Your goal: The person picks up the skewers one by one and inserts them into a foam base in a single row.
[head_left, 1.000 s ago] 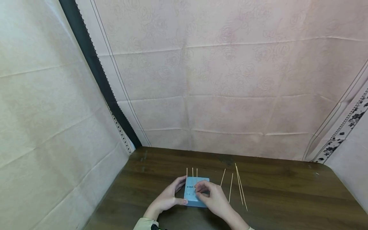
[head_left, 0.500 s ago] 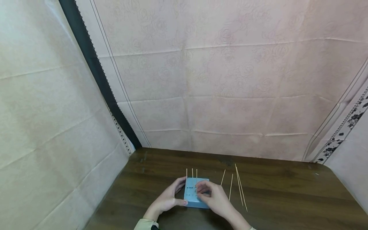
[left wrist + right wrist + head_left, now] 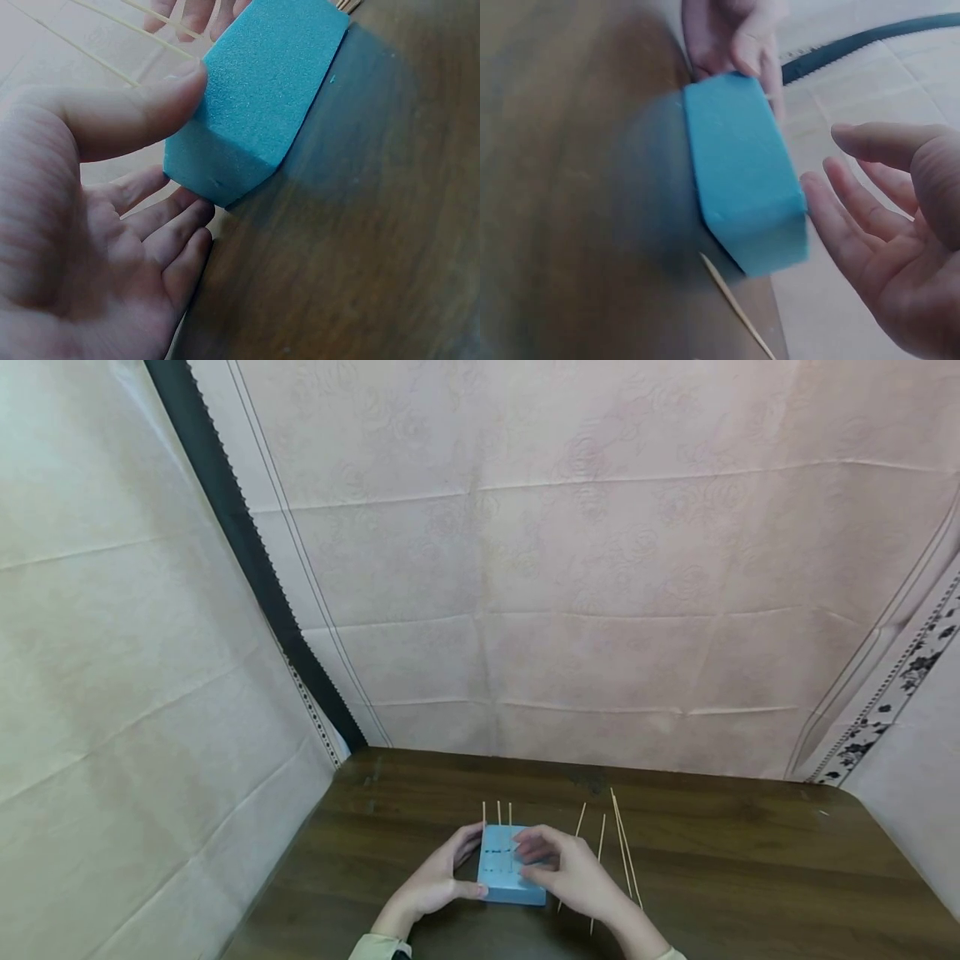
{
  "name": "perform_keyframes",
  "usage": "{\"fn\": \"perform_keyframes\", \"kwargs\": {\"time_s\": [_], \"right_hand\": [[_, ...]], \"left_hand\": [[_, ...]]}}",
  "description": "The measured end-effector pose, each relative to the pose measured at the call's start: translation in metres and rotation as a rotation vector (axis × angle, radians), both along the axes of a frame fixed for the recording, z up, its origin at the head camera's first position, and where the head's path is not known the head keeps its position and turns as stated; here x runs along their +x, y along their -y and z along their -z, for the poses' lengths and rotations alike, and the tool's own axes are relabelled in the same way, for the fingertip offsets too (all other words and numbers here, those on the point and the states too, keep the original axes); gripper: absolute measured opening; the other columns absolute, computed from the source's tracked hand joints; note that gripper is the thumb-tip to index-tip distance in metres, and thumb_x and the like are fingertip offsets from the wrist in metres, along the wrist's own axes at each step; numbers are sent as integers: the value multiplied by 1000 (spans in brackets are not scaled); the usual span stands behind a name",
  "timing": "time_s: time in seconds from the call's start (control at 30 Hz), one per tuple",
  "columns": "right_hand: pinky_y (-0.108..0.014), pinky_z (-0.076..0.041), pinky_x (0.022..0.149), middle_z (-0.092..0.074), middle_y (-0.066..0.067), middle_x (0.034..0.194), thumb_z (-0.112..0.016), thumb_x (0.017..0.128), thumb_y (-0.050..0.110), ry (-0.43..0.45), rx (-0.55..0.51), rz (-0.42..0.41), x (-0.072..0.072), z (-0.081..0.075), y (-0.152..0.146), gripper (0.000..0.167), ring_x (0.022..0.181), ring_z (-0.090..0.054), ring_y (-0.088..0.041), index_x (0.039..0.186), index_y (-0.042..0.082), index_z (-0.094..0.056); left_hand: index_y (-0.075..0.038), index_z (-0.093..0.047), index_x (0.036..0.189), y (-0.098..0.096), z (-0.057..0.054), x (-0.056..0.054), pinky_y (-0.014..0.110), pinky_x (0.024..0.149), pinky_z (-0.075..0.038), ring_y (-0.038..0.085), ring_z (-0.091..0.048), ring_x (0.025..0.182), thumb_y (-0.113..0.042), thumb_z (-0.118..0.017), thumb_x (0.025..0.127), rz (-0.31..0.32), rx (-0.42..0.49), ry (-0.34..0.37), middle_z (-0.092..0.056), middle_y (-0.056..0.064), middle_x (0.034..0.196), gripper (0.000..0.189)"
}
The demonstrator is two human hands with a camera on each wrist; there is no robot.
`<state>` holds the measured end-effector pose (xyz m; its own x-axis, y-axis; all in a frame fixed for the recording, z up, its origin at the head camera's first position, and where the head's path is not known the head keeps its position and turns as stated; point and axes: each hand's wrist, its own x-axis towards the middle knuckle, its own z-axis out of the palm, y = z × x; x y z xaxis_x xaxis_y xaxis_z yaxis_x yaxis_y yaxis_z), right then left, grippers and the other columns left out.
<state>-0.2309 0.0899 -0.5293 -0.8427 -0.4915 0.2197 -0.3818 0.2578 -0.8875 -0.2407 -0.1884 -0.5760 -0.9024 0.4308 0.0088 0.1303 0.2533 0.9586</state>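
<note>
A light blue foam block (image 3: 512, 893) with rows of dark marks on top rests on the wooden table. My left hand (image 3: 435, 878) grips its left end, thumb at the near edge and fingers toward the far corner. In the left wrist view, the thumb lies against the block (image 3: 262, 90). Three thin wooden skewers (image 3: 498, 812) stand upright in the block. Over the block's right side hovers my right hand (image 3: 573, 875). The right wrist view has this hand (image 3: 892, 210) with thumb and fingers apart, nothing between them, beside the block.
Several loose skewers (image 3: 626, 852) lie on the dark wooden table (image 3: 750, 860) right of the block, some partly behind the right hand. A pale cloth (image 3: 600, 568) hangs behind the table, another (image 3: 150, 693) at its left.
My right hand has let go of a skewer standing in the block and shifted slightly right, its fingers spreading apart. My left hand still holds the block in place.
</note>
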Motion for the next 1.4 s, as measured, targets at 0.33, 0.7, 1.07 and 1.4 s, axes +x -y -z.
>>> {"fn": "perform_keyframes", "kwargs": {"time_s": [0.33,0.7,1.07,1.4], "right_hand": [[-34,-59,90,-74,-13,123,-79,98,15,19,61,118,-14,-12,-46,34,109,-73,-24,130,13,-70],[-32,-57,89,-72,-18,127,-81,96,15,110,55,247,-21,-17,-100,40,113,-71,-31,133,3,-69],[-42,-64,83,-65,-32,131,-77,96,2,200,-22,253,-30,1,-134,49,105,-74,-30,138,-13,-58],[-32,-60,86,-66,-32,132,-81,90,-3,201,47,299,-33,13,-139,51,115,-70,-44,136,-12,-61]], "left_hand": [[-8,-35,165,-3,-3,3,67,125,-21,44,-32,156,-8,-87,86,-23,-5,20,-38,19,168,95],[-8,-35,165,-4,-5,6,68,124,-21,45,-32,156,-8,-87,86,-25,-8,14,-38,20,169,94],[-7,-35,165,-2,-4,4,68,124,-21,44,-32,156,-10,-88,86,-21,-10,4,-38,20,168,95],[-8,-35,165,-3,-4,4,68,124,-22,45,-33,156,-10,-88,87,-22,-14,3,-38,20,169,95]]}}
